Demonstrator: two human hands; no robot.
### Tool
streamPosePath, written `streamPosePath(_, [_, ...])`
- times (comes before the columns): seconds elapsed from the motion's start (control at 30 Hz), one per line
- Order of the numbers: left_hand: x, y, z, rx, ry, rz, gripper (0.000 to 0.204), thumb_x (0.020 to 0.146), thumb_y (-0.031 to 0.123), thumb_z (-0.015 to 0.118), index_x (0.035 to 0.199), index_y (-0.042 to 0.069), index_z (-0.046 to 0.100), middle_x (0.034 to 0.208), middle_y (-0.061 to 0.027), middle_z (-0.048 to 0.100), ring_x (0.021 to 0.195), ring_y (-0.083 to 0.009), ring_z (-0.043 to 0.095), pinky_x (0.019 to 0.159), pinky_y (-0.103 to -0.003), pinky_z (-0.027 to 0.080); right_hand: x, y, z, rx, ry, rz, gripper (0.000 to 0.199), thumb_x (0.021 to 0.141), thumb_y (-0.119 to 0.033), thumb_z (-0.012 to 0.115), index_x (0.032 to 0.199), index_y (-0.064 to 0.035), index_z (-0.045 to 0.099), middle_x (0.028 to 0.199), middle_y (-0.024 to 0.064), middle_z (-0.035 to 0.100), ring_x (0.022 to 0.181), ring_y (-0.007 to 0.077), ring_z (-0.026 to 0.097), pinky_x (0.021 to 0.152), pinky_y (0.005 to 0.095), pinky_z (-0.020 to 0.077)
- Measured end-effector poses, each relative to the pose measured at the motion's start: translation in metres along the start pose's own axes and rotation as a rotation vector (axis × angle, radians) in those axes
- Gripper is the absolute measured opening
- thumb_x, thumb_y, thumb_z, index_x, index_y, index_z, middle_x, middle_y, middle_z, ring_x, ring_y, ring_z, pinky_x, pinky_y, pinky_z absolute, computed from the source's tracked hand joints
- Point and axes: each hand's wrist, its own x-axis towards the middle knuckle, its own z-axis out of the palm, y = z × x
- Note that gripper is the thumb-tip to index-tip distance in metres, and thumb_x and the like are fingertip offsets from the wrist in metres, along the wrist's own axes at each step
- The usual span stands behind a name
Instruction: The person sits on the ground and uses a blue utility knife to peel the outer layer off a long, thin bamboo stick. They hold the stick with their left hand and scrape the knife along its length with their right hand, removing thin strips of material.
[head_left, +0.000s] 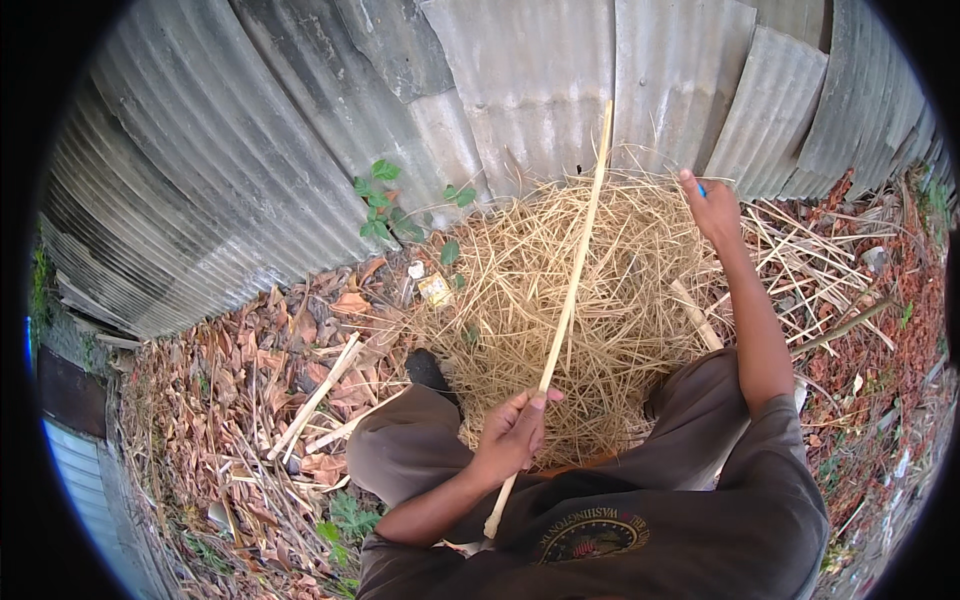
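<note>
Pale bamboo strip: long, thin, straw-coloured stick (570,300), running from near the person's waist up and away toward the corrugated grey metal sheets (520,90); its long axis lies almost straight ahead, leaning slightly right at the far end.
Left hand: (512,432) fingers wrapped closed around the strip's lower part, thumb up along it; a short tail pokes out below the fist.
Right hand: (712,208) stretched forward, well apart from the strip and to its right, fingers closed on a small blue thing (702,189), too small to tell what.
Nearer hand: the left, already on the strip.
Beneath: heap of dry yellow shavings (600,290) between the knees.
Ground: brown fallen leaves (230,400), loose pale sticks (320,395).
Package: small yellowish square wrapper (435,289) lying at the heap's left edge.
Clothing: dark shirt with a round gold emblem (590,538).
</note>
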Motion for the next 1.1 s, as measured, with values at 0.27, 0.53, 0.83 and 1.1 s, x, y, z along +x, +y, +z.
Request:
streamPosePath(0.27, [0.015,0.005,0.002,-0.013,0.178,0.021,0.03,0.105,0.03,0.036,0.094,0.006,0.052,0.053,0.0024,0.041,0.043,-0.0039,0.034,0.041,-0.02,0.029,-0.149,-0.126,0.012,0.083,-0.317,-0.902,0.071,0.076,-0.077,0.052,0.052,-0.0101,0.056,0.043,0.0048,0.049,0.037,0.0227,0.052,0.045,0.0381,0.0435])
streamPosePath(0.53, [0.018,0.011,0.004,-0.227,0.131,0.065,0.027,0.104,0.026,0.039,0.091,0.005,0.051,0.053,0.0015,0.037,0.045,-0.0068,0.029,0.045,-0.024,0.026,-0.153,-0.126,0.018,0.125,-0.273,-0.945,0.069,0.072,-0.076,0.058,0.051,-0.0107,0.054,0.042,0.0053,0.048,0.037,0.0242,0.052,0.044,0.0369,0.0413])
streamPosePath(0.83, [0.017,0.01,0.001,-0.291,0.009,0.055,0.028,0.105,0.027,0.035,0.093,0.005,0.049,0.053,0.003,0.036,0.042,-0.0058,0.027,0.045,-0.023,0.027,-0.155,-0.121,0.016,0.133,-0.2,-0.94,0.069,0.075,-0.075,0.056,0.05,-0.0117,0.053,0.041,0.0056,0.047,0.035,0.0231,0.051,0.041,0.0367,0.0422])
streamPosePath(1.1, [0.015,0.014,0.001,-0.292,-0.033,0.05,0.028,0.105,0.026,0.036,0.093,0.005,0.049,0.053,0.0032,0.035,0.042,-0.0059,0.028,0.044,-0.023,0.027,-0.127,-0.108,0.025,0.082,-0.178,-0.756,0.072,0.076,-0.077,0.054,0.05,-0.0095,0.054,0.039,0.005,0.046,0.035,0.0217,0.05,0.04,0.0354,0.0407])
